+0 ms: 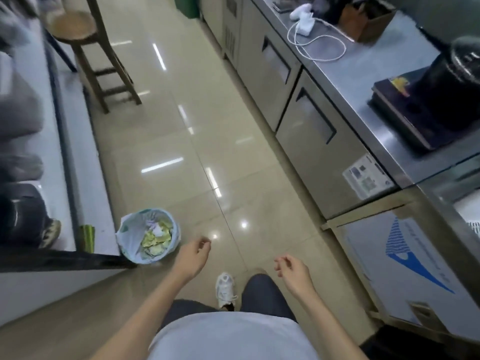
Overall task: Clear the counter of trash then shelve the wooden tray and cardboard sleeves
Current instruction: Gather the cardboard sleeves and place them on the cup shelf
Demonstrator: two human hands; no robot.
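A small trash bin (148, 236) lined with a pale plastic bag stands on the tiled floor at lower left, holding yellow and white scraps. My left hand (193, 257) hovers just right of the bin, fingers loosely curled and holding nothing. My right hand (292, 268) hangs over the floor near my knee, also loosely curled with nothing in it. The steel counter (363, 71) runs along the right side. No wooden tray or cardboard sleeves can be made out in this blurred view.
On the counter lie a white charger with cable (307, 27), a brown cardboard box (368, 22), and a dark machine (446, 94) on a dark base. A wooden stool (85, 48) stands far left. A cardboard carton (410, 268) sits under the counter at right.
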